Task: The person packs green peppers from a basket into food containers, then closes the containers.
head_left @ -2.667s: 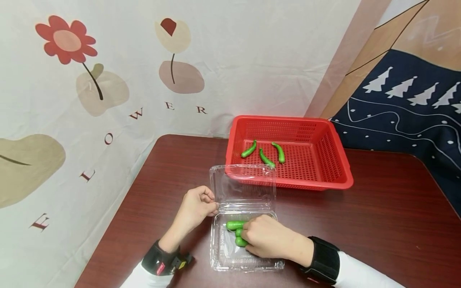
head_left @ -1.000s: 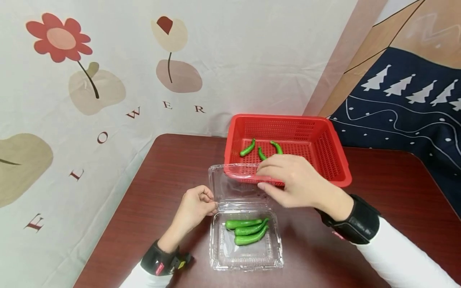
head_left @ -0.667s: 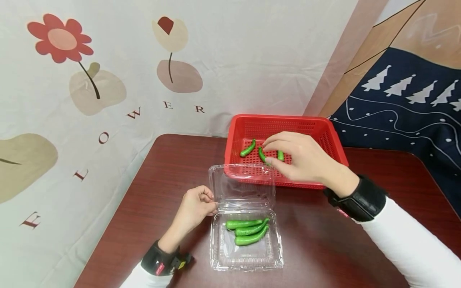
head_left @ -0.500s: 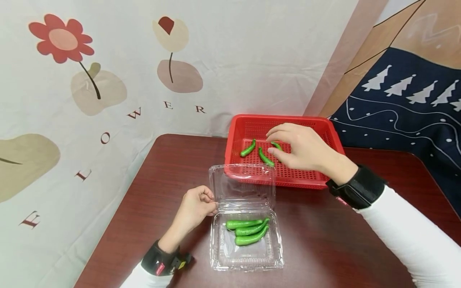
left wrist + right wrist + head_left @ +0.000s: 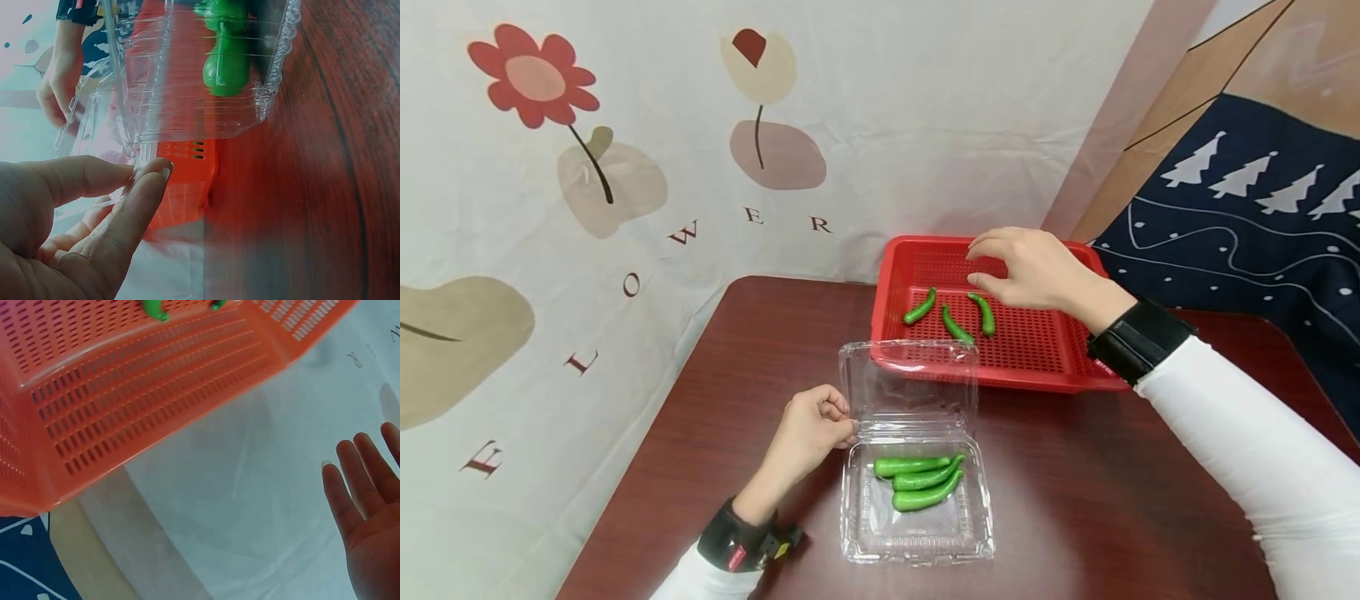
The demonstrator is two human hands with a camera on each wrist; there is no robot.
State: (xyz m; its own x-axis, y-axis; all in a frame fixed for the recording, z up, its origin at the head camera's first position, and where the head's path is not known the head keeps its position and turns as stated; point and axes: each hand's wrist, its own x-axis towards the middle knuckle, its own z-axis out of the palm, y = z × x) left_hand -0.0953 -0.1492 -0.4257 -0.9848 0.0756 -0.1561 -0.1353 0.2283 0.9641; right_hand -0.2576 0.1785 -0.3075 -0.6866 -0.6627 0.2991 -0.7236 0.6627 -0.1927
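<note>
My left hand (image 5: 805,433) pinches the hinge edge of a clear plastic clamshell box (image 5: 917,537) between thumb and forefinger, and the left wrist view shows that pinch close up. The box lies with its lid (image 5: 906,392) raised at the back. Three green chili peppers (image 5: 925,498) lie side by side in its base. My right hand (image 5: 1026,268) hovers over the red plastic basket (image 5: 1037,337) with nothing in it, fingers relaxed and apart from the thumb. Three more green chili peppers (image 5: 986,317) are spread on the basket floor below and left of it.
The basket stands at the back of the dark red wooden table (image 5: 760,350), its near left corner behind the clear lid. A printed cloth (image 5: 962,125) hangs behind the table, with a navy tree pattern (image 5: 1247,225) at the right.
My right hand has let go of the peppers in the box and moved up and away to over the basket, drifting farther back. My left hand keeps its pinch on the box.
</note>
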